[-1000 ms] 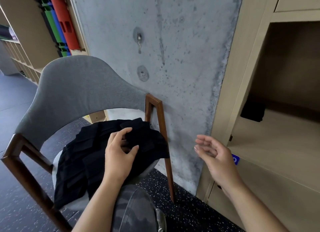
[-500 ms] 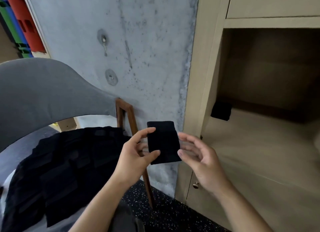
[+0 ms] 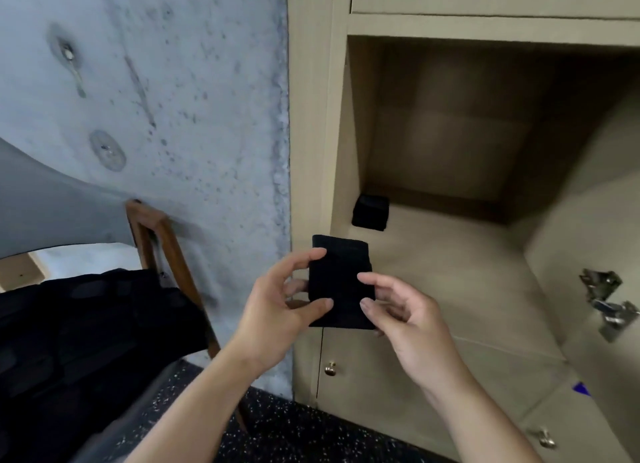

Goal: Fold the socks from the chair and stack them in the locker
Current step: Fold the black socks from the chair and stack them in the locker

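Before the locker (image 3: 339, 123), one folded sock (image 3: 341, 282) (both hands' grip: left hand (image 3: 277, 310), right hand (image 3: 412, 320)).

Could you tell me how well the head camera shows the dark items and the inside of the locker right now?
Head view: the folded sock held by both hands is featureless black; the locker interior darkens toward its back, where the sock stack sits in shadow; the hinge is blurred, and edges bow from wide-angle distortion.

A single head-worn camera looks forward and down, close over both hands (image 3: 277, 310) and facing the open locker (image 3: 450, 272). The wide lens bends the edges, where the chair (image 3: 162, 241) perhaps appears slightly blurred.
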`<control>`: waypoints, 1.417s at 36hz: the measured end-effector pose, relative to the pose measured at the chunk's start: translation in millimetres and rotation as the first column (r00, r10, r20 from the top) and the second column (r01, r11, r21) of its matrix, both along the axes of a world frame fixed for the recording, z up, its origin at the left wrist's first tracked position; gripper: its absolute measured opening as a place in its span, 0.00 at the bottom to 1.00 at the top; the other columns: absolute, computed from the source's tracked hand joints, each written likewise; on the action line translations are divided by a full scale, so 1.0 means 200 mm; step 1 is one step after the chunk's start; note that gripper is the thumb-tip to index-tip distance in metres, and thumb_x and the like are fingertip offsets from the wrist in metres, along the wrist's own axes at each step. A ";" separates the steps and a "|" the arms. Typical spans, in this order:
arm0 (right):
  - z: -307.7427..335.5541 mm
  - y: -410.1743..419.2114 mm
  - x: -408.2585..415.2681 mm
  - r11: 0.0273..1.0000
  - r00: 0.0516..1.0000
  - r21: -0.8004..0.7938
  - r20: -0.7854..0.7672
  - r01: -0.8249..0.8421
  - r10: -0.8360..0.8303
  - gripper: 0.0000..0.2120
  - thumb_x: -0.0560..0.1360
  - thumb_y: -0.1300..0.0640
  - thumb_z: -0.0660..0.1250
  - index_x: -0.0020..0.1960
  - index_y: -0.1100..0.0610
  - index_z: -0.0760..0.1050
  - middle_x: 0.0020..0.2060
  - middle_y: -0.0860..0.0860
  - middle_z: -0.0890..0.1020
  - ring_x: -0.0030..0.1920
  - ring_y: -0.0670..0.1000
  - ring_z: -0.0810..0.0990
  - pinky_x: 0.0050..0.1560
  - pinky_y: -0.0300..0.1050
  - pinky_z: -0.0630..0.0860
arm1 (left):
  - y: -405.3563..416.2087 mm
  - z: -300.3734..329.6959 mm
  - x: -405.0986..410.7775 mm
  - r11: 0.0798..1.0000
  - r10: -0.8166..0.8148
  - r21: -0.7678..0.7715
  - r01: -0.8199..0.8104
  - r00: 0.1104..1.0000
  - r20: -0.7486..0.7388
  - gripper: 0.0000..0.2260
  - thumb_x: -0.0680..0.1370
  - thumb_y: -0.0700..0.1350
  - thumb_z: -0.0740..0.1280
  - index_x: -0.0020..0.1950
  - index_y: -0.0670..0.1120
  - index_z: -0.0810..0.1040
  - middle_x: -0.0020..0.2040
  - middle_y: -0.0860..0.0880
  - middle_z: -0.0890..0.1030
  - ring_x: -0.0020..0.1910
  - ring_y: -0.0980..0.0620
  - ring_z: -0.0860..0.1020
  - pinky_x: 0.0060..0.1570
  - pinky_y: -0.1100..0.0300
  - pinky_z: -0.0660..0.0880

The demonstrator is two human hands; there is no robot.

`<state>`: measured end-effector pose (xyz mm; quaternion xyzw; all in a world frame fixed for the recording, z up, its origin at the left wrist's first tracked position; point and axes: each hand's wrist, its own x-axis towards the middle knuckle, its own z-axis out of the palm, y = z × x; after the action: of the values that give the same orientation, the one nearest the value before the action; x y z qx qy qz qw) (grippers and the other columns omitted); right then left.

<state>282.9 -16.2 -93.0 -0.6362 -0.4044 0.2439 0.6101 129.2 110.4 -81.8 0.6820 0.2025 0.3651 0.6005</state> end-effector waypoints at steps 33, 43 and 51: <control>0.08 0.48 0.75 0.918 0.887 -0.014 -0.254 0.396 -0.387 0.13 0.77 0.64 0.72 0.56 0.49 0.85 0.52 0.52 0.85 0.38 0.47 0.75 0.45 0.40 0.75 | 0.19 -0.14 0.48 0.996 0.007 0.084 -0.008 1.000 0.007 0.31 0.75 0.38 0.75 0.73 0.58 0.70 0.60 0.62 0.81 0.58 0.58 0.81 0.54 0.59 0.76; 0.06 0.88 1.00 0.917 0.863 -0.042 -0.322 0.397 -0.389 0.15 0.80 0.65 0.69 0.64 0.54 0.80 0.57 0.54 0.83 0.47 0.47 0.81 0.42 0.34 0.77 | 0.23 -0.16 0.47 0.991 0.009 0.134 -0.004 0.999 -0.041 0.27 0.77 0.39 0.74 0.71 0.59 0.72 0.59 0.64 0.82 0.57 0.60 0.81 0.54 0.64 0.76; -0.03 1.06 1.10 0.905 0.829 -0.126 -0.367 0.406 -0.422 0.15 0.80 0.64 0.69 0.64 0.53 0.81 0.50 0.48 0.83 0.41 0.43 0.80 0.38 0.33 0.76 | 0.23 -0.16 0.48 0.991 0.018 0.135 -0.012 0.999 -0.047 0.26 0.76 0.38 0.75 0.68 0.58 0.74 0.58 0.63 0.83 0.55 0.59 0.83 0.51 0.66 0.75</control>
<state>502.3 196.5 -98.5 -0.6608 -0.1234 0.2350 0.7020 225.0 156.4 -114.8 0.7279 0.1969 0.3661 0.5453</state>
